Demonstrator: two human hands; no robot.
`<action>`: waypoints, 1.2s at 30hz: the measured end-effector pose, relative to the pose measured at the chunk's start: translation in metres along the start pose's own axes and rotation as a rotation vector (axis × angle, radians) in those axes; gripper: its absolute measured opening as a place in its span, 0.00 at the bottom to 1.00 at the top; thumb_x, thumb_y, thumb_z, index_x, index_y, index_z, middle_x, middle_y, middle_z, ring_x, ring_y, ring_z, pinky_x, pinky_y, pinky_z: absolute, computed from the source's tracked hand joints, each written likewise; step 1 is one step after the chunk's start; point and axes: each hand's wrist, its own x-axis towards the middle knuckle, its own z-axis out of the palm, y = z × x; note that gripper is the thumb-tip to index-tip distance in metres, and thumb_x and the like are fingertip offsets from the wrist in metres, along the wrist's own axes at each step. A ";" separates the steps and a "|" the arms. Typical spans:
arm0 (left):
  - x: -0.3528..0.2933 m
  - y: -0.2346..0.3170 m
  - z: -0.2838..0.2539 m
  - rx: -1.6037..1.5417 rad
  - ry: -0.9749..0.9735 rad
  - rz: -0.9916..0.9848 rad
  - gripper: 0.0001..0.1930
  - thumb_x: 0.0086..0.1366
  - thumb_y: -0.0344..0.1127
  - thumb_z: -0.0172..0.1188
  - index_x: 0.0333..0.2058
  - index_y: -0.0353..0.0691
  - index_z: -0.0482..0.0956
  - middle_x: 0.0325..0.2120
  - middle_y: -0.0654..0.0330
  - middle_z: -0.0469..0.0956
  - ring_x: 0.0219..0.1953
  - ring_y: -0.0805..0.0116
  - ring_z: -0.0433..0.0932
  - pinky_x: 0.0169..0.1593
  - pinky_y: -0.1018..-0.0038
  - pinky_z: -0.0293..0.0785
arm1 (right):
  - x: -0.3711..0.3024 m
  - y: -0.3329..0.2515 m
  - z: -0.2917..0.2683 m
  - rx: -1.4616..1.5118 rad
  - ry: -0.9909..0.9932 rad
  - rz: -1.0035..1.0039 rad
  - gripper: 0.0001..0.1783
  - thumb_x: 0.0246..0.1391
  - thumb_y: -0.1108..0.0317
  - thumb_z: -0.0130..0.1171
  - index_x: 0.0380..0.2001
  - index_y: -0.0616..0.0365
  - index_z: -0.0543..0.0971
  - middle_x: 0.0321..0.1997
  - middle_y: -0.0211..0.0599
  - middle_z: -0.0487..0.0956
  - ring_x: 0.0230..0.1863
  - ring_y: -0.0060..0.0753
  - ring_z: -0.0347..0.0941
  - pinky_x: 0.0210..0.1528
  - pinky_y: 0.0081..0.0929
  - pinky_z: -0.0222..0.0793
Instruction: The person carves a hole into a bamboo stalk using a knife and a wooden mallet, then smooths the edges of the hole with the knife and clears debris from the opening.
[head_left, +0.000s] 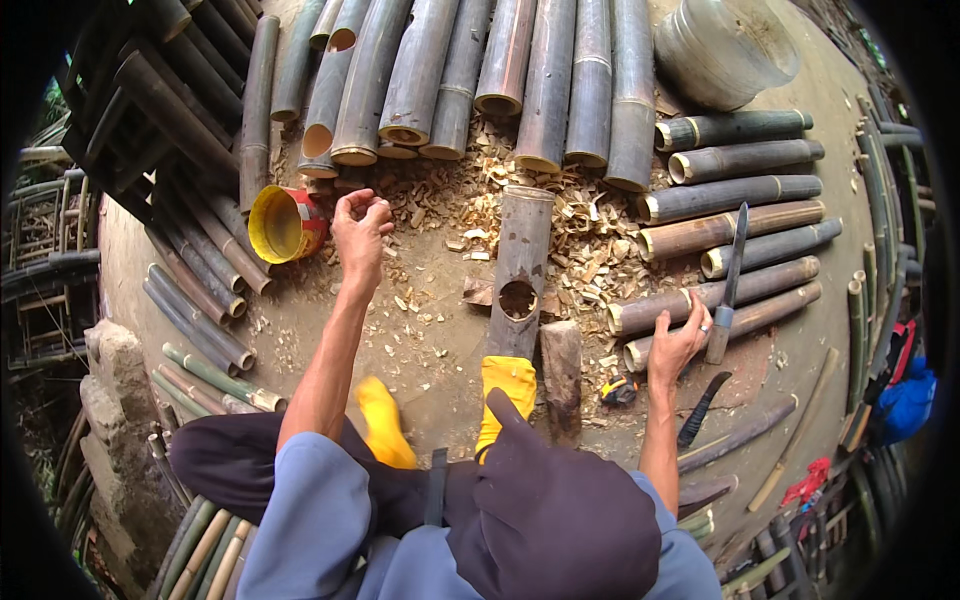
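Note:
My left hand [362, 235] is raised beside a red can [287, 224] with a yellow inside. Its fingers are curled together, and whatever they may hold is too small to make out. At the right, my right hand [683, 343] has its fingers apart over the bamboo tubes, close beside the handle of a long knife [735, 262]. The knife lies across the tubes, blade pointing away. Between my arms lies a bamboo tube [522, 235] with a round hole cut in its side; my yellow-covered foot [508, 385] is at its near end.
Large bamboo tubes [550, 80] line the far side, with shorter tubes [735, 198] stacked at the right. Wood chips [590, 255] cover the middle ground. A wooden block [561, 385], a tape measure [619, 390], a dark curved tool [703, 408] and a metal pot [725, 55] also lie about.

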 end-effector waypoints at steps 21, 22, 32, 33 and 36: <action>-0.068 -0.057 0.014 0.108 -0.558 -0.055 0.11 0.60 0.32 0.58 0.41 0.35 0.73 0.32 0.61 0.74 0.31 0.73 0.76 0.35 0.78 0.73 | -0.039 0.135 -0.003 -0.053 0.286 0.497 0.32 0.40 0.59 0.64 0.46 0.69 0.67 0.43 0.57 0.69 0.47 0.58 0.66 0.51 0.46 0.62; -0.072 -0.056 0.016 0.130 -0.568 -0.049 0.11 0.60 0.33 0.58 0.40 0.35 0.73 0.32 0.61 0.75 0.31 0.73 0.76 0.35 0.78 0.73 | -0.050 0.142 0.000 -0.108 0.334 0.592 0.33 0.40 0.59 0.64 0.46 0.69 0.67 0.44 0.57 0.69 0.48 0.58 0.66 0.51 0.47 0.61; -0.107 -0.064 0.049 0.179 -0.777 -0.066 0.10 0.61 0.32 0.56 0.39 0.35 0.72 0.31 0.61 0.75 0.31 0.74 0.76 0.35 0.78 0.74 | -0.065 0.236 -0.002 -0.264 0.217 0.785 0.36 0.36 0.56 0.69 0.47 0.64 0.69 0.46 0.52 0.70 0.48 0.56 0.68 0.49 0.58 0.61; -0.110 -0.066 0.050 0.172 -0.782 -0.074 0.09 0.61 0.31 0.56 0.39 0.35 0.73 0.30 0.61 0.75 0.30 0.74 0.76 0.34 0.78 0.74 | -0.066 0.234 -0.002 -0.269 0.210 0.793 0.36 0.37 0.58 0.69 0.48 0.63 0.69 0.46 0.52 0.70 0.49 0.57 0.67 0.50 0.56 0.61; -0.114 -0.070 0.047 0.179 -0.752 -0.082 0.08 0.61 0.30 0.56 0.38 0.34 0.73 0.30 0.61 0.76 0.30 0.74 0.76 0.34 0.79 0.73 | -0.063 0.190 0.005 -0.381 0.280 0.724 0.36 0.38 0.64 0.68 0.52 0.63 0.67 0.47 0.50 0.70 0.48 0.53 0.67 0.51 0.46 0.62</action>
